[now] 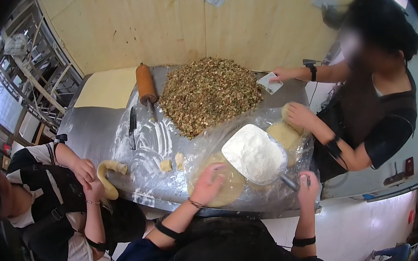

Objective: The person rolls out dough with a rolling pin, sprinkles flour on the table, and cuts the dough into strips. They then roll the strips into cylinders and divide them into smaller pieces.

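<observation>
My left hand [208, 185] has its fingers apart over a flat round of pale dough [230, 186] under clear plastic. At the table's front right, my right hand [308, 189] is curled at the end of the handle of a large scoop [288, 180]. White flour [254, 152] fills the scoop, which overlaps the plastic and dough in view. More pale dough [285, 135] lies just beyond it. Behind the scoop stands a wide heap of chopped nuts and seeds [210, 92].
A co-worker's hand [298, 116] touches dough at right; that person's other hand [281, 74] holds a white scraper [270, 83]. Another co-worker's hands [89, 180] are beside a dough strip [106, 178]. Rolling pin [145, 83], knife [132, 128] and dough sheet [104, 90] lie farther back.
</observation>
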Tool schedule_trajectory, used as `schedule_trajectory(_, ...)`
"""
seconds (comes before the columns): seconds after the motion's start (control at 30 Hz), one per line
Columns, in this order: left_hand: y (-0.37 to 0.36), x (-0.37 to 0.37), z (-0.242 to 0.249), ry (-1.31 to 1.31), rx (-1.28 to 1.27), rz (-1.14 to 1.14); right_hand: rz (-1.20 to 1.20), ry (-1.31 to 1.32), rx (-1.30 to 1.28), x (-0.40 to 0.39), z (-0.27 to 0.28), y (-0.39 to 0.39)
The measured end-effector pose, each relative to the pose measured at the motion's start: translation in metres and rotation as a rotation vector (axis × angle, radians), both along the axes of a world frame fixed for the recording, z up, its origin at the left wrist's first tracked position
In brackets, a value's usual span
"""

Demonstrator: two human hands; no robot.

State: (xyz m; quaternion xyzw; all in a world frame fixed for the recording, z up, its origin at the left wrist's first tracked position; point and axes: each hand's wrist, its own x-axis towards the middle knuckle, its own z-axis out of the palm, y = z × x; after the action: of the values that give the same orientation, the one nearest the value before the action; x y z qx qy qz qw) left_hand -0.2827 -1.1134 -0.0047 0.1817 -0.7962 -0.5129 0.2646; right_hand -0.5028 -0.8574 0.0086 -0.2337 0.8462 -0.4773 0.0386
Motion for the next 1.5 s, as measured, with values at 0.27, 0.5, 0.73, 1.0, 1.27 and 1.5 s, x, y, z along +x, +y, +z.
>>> schedule_trajectory(0.27,-0.055,0.085,-0.057,-0.241,-0.265,0.483,0.123,0.309,0.316,0.013,-0.012,0.008)
schedule_trajectory(0.5,-0.073,0.091,-0.092,-0.464,-0.371,0.509,0.186,0.134,0.477,0.003,-0.023,-0.006)
schedule_trajectory(0.73,-0.072,0.084,-0.103,-0.627,-0.308,0.466,0.24,0.144,0.454,-0.001,-0.017,-0.009)
schedule_trajectory(1.0,-0.073,0.098,-0.113,-0.527,-0.295,0.427,0.118,0.307,0.231,0.016,-0.001,-0.02)
schedule_trajectory(1.27,-0.125,0.077,-0.106,-0.589,-0.492,0.447,0.14,0.388,0.16,0.043,0.02,-0.044)
schedule_trajectory(1.5,-0.155,0.086,-0.12,-0.652,-0.436,0.262,0.217,0.383,0.153,0.067,0.03,-0.072)
